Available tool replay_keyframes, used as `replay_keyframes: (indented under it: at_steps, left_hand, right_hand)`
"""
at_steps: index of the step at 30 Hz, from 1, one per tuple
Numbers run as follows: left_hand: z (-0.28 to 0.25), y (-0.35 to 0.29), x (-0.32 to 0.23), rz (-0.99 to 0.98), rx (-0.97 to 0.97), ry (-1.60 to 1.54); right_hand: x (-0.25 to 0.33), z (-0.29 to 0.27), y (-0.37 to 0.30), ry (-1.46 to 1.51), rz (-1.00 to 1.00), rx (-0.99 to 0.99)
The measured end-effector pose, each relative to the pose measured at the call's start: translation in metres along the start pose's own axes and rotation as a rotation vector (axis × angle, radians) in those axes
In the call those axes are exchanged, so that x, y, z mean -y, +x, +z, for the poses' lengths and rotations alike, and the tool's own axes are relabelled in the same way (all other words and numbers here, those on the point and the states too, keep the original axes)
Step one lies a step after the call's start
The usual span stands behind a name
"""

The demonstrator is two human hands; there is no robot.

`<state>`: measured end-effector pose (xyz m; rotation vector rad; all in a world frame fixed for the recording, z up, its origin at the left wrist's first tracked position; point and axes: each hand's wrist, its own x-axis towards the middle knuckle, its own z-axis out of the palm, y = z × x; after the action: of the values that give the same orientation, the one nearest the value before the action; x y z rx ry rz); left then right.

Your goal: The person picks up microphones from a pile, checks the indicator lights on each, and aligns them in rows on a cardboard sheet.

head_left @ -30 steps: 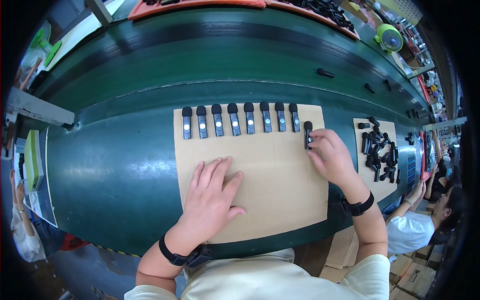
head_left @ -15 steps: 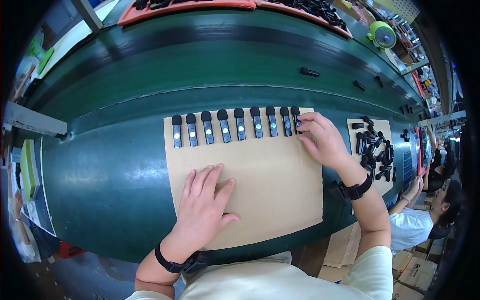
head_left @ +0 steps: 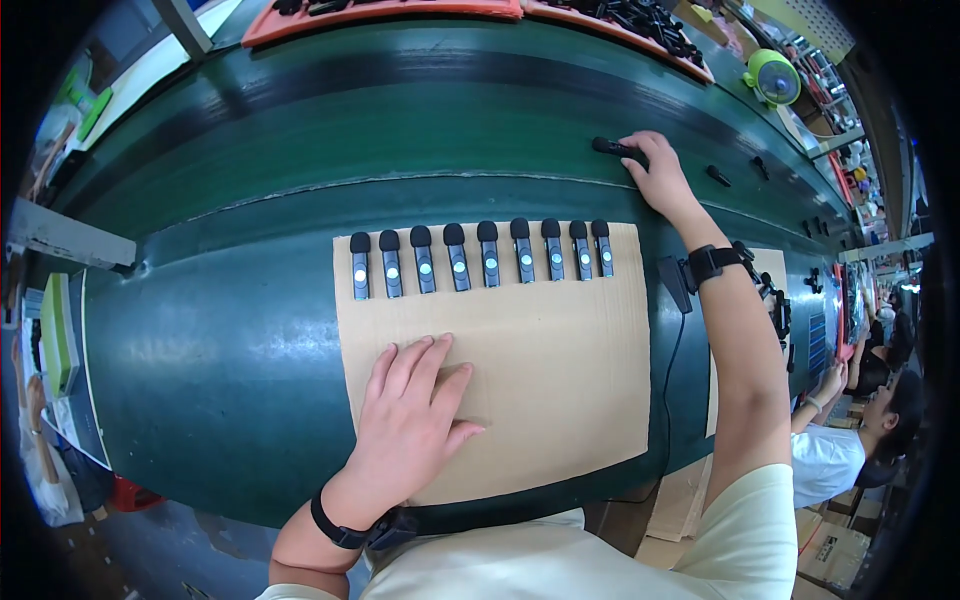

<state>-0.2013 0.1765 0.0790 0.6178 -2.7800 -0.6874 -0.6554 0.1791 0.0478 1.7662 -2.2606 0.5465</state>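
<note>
A row of several small black wireless microphones (head_left: 458,268) with foam tips lies along the far edge of a cardboard sheet (head_left: 560,385). Each has a light round spot on its body. My left hand (head_left: 408,415) rests palm down on the sheet below the row, fingers spread, holding nothing. Beyond the sheet, on the green belt (head_left: 400,130), my right hand (head_left: 660,172) pinches the end of another black microphone (head_left: 612,148), whose foam tip points left. Part of its body is hidden by my fingers.
At the right, a second cardboard sheet (head_left: 725,350) carries a loose pile of microphones, partly covered by my right forearm. More microphones (head_left: 718,176) lie farther along the belt. Orange trays (head_left: 380,14) and a green fan (head_left: 773,78) stand at the back. A co-worker (head_left: 830,460) sits at the right.
My right hand has left the right end of the row, reached up and away to the belt, and taken hold of a microphone there. My left hand stays in place.
</note>
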Motion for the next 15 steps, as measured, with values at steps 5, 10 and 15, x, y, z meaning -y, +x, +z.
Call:
replay_keyframes:
  at_steps: [5, 10, 15]
  left_hand:
    - [-0.003, -0.004, 0.001, 0.001, -0.062, -0.05]
    - [-0.009, -0.011, 0.007, -0.003, -0.166, -0.179]
    - [-0.016, -0.01, 0.002, 0.044, -0.353, -0.485]
  right_hand:
    - [0.031, -0.025, 0.001, 0.382, 0.403, 0.236]
    - [0.138, -0.071, -0.055, 0.947, 0.35, 0.221]
    - [0.224, -0.1, -0.123, 1.03, 0.022, 0.316]
